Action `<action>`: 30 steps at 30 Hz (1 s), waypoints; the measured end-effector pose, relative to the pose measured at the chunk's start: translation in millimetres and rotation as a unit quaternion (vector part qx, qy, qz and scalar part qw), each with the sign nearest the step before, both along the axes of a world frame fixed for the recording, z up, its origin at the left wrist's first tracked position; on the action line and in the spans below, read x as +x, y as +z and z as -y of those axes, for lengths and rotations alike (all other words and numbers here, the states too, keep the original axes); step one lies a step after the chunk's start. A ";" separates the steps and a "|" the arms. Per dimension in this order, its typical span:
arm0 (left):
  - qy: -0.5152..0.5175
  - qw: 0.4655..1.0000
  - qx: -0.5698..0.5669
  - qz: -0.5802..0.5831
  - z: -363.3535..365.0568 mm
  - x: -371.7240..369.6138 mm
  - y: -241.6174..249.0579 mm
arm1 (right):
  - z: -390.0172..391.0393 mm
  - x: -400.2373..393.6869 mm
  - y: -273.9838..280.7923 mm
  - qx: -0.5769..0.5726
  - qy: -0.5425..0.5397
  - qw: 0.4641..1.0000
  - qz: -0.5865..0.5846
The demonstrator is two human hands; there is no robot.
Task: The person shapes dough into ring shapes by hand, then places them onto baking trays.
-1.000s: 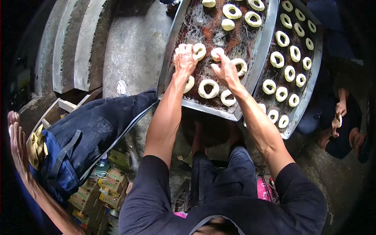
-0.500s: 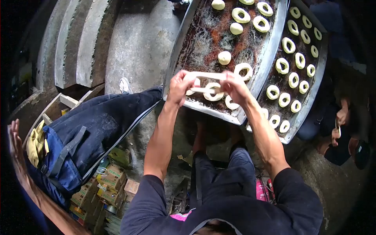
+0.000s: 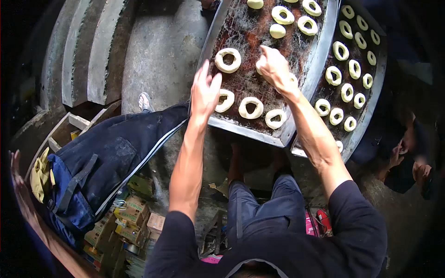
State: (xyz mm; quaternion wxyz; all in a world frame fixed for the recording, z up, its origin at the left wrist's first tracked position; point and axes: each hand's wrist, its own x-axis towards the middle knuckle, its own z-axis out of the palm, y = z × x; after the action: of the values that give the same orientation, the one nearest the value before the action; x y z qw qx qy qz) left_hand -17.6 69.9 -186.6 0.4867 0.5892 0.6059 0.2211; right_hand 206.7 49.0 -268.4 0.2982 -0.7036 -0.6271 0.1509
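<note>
Greasy tray point(image 3: 218, 121), spread left-hand fingers point(image 3: 205, 76) empty

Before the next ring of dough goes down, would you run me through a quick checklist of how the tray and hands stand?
1. Left hand free: ok, open, fingers spread, holding nothing.
2. Right hand free: cannot tell, curled over a pale dough ball.
3. Newly laid pale dough ring lies flat and apart from its neighbours: ok.
4. Bare room on the dark greasy metal tray: ok, upper left part open.
5. Near row of rings clear of the tray's front rim: ok.
6. Second metal tray at right: ok, rings in tidy rows.
</note>
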 end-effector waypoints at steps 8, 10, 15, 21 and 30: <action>0.070 0.970 -0.186 0.140 117.3 -11.9 24.3 | 53.9 -26.0 47.2 -0.201 0.022 0.957 -0.207; 0.133 0.935 -0.249 0.214 131.9 -9.0 40.6 | 95.4 -50.1 68.5 -0.254 0.059 0.874 -0.410; -0.039 0.956 -0.203 0.210 183.3 -8.0 111.7 | 194.2 -65.6 187.8 -0.291 -0.031 0.688 -0.664; -0.110 0.952 -0.209 0.192 210.6 0.4 211.6 | 253.3 -63.0 287.3 -0.225 -0.097 0.697 -0.673; -0.158 0.870 -0.187 0.428 246.0 17.8 288.5 | 250.4 -55.7 388.2 -0.055 -0.066 0.864 -0.496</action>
State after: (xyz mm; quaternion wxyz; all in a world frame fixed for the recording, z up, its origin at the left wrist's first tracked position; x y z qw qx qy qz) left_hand 0.2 -176.1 101.9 0.8278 0.4228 0.2668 0.2545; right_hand 151.0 -201.4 119.7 0.5397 -0.5909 -0.3392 0.4945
